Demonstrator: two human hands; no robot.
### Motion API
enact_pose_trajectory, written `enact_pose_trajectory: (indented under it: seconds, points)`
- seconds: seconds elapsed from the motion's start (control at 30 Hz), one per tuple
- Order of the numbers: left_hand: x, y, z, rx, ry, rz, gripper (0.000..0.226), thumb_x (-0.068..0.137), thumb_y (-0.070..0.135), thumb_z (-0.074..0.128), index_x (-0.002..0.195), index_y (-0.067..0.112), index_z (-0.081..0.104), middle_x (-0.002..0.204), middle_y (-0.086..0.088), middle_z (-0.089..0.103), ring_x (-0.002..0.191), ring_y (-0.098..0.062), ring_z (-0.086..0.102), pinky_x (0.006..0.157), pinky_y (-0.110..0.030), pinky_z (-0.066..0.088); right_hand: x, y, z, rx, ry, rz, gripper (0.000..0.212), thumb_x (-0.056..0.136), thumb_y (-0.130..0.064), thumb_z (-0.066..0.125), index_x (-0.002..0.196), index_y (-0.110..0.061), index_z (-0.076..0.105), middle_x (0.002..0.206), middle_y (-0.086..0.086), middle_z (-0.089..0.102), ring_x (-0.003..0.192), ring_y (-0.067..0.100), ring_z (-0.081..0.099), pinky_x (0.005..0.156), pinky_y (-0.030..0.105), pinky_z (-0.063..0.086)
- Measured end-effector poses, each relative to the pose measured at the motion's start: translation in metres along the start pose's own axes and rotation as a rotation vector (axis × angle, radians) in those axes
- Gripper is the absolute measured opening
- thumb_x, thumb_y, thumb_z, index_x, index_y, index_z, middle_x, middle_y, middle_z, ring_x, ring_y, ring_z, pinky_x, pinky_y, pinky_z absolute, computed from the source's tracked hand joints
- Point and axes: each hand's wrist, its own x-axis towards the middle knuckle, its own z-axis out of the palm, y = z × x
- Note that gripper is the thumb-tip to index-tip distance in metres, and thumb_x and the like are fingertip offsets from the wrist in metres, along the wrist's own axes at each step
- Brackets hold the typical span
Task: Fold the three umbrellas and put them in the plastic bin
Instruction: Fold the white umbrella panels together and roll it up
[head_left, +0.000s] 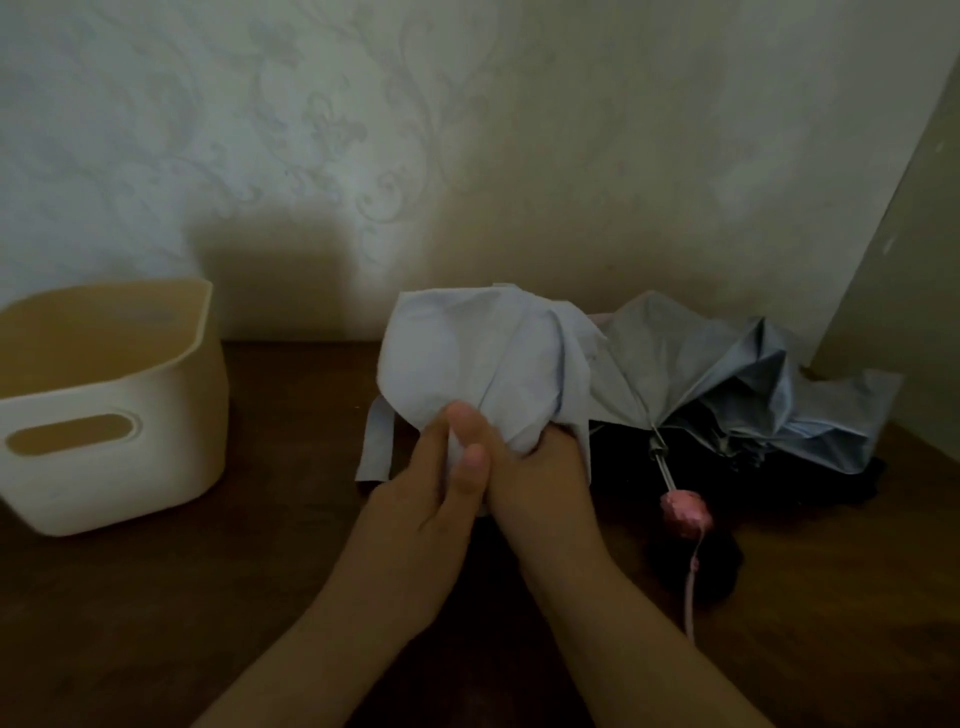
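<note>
Pale, limp fabric: the white umbrella (483, 364) at centre bunches in your left hand (426, 499) and right hand (540, 483), both gripping it. Hold its gathered base; the bin (119, 415) waits left.

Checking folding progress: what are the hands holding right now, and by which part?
Both the left hand and right hand grip the pale blue umbrella by the gathered lower end of its canopy fabric.
</note>
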Motion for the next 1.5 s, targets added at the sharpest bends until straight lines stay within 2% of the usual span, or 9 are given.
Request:
enact_pose_trajectory:
  seconds: [0.1, 0.23, 0.43, 0.57, 0.8, 1.0, 1.17, 1.4, 1.5]
  points:
    - [0.006, -0.003, -0.011, -0.214, -0.02, 0.005, 0.06, 0.078, 0.061, 0.04, 0.135, 0.042, 0.041, 0.117, 0.016, 0.061, 0.086, 0.002, 0.065, 0.068, -0.014, 0.053, 0.001, -0.01, -0.002, -0.029, -0.088, 0.015, 0.04, 0.057, -0.068, 0.053, 0.079, -0.037, 0.065, 0.081, -0.016, 0.071, 0.081, 0.002, 0.068, 0.072, 0.023, 0.057]
    - [0.016, -0.01, -0.023, -0.503, 0.004, -0.095, 0.048, 0.077, 0.054, 0.052, 0.119, 0.032, 0.056, 0.068, 0.0, 0.065, 0.047, -0.016, 0.052, 0.045, -0.026, 0.043, 0.001, -0.024, -0.004, -0.065, -0.196, 0.039, 0.041, 0.07, -0.063, 0.051, 0.066, -0.029, 0.074, 0.076, 0.0, 0.073, 0.072, 0.011, 0.07, 0.064, 0.023, 0.055]
    - [0.019, -0.018, -0.039, -0.622, -0.033, -0.137, 0.033, 0.085, 0.052, 0.048, 0.113, 0.038, 0.06, 0.065, -0.004, 0.054, 0.046, -0.01, 0.039, 0.046, -0.023, 0.033, 0.01, -0.04, -0.035, -0.6, 0.436, -0.497, 0.025, 0.079, -0.035, 0.069, 0.086, -0.033, 0.045, 0.089, -0.008, 0.045, 0.082, 0.005, 0.043, 0.07, 0.01, 0.033]
    - [0.023, -0.023, -0.046, -0.563, -0.024, -0.157, 0.035, 0.086, 0.054, 0.048, 0.113, 0.036, 0.059, 0.067, -0.005, 0.054, 0.046, -0.009, 0.041, 0.045, -0.025, 0.035, 0.032, -0.054, -0.058, -0.844, 0.084, -0.225, 0.036, 0.076, -0.046, 0.07, 0.106, -0.03, 0.057, 0.122, -0.009, 0.042, 0.114, 0.01, 0.041, 0.092, 0.027, 0.034]
    - [0.026, -0.028, -0.051, -0.465, 0.112, -0.15, 0.045, 0.08, 0.054, 0.051, 0.124, 0.047, 0.045, 0.117, 0.016, 0.059, 0.104, -0.009, 0.059, 0.079, -0.03, 0.055, 0.028, -0.092, -0.078, -0.214, -0.413, 0.19, 0.039, 0.071, -0.029, 0.06, 0.09, 0.006, 0.062, 0.089, -0.009, 0.074, 0.076, 0.012, 0.071, 0.06, 0.02, 0.055]
    - [0.03, -0.031, -0.052, -0.287, 0.223, -0.11, 0.057, 0.086, 0.063, 0.04, 0.14, 0.043, 0.032, 0.14, 0.014, 0.043, 0.125, -0.013, 0.044, 0.107, -0.044, 0.037, 0.008, -0.092, -0.086, -0.503, -0.416, 0.33, 0.045, 0.072, -0.042, 0.056, 0.093, -0.003, 0.065, 0.08, -0.004, 0.073, 0.075, 0.007, 0.07, 0.06, 0.013, 0.052]
    - [0.027, -0.024, -0.051, -0.275, 0.181, -0.121, 0.052, 0.092, 0.053, 0.03, 0.142, 0.043, 0.024, 0.133, 0.024, 0.029, 0.127, -0.004, 0.031, 0.11, -0.037, 0.03, -0.011, -0.096, -0.09, -0.66, -0.376, 0.056, 0.025, 0.066, -0.039, 0.067, 0.062, -0.017, 0.058, 0.071, -0.005, 0.067, 0.066, 0.014, 0.066, 0.059, 0.023, 0.055]
    - [0.025, -0.033, -0.048, -0.097, 0.097, -0.023, 0.05, 0.085, 0.062, 0.035, 0.134, 0.062, 0.023, 0.142, 0.022, 0.035, 0.125, -0.005, 0.039, 0.1, -0.029, 0.036, 0.008, -0.085, -0.096, -1.214, -0.402, 0.277, 0.049, 0.082, -0.035, 0.069, 0.122, -0.037, 0.04, 0.096, -0.013, 0.055, 0.083, 0.003, 0.057, 0.072, 0.022, 0.051]
    - [0.024, -0.032, -0.047, -0.033, 0.072, 0.001, 0.039, 0.086, 0.062, 0.034, 0.12, 0.074, 0.019, 0.133, 0.026, 0.035, 0.118, -0.002, 0.039, 0.094, -0.026, 0.037, 0.016, -0.092, -0.073, -1.046, -0.227, -0.061, 0.036, 0.078, -0.045, 0.067, 0.107, -0.037, 0.047, 0.096, -0.014, 0.052, 0.086, 0.0, 0.053, 0.071, 0.014, 0.045]
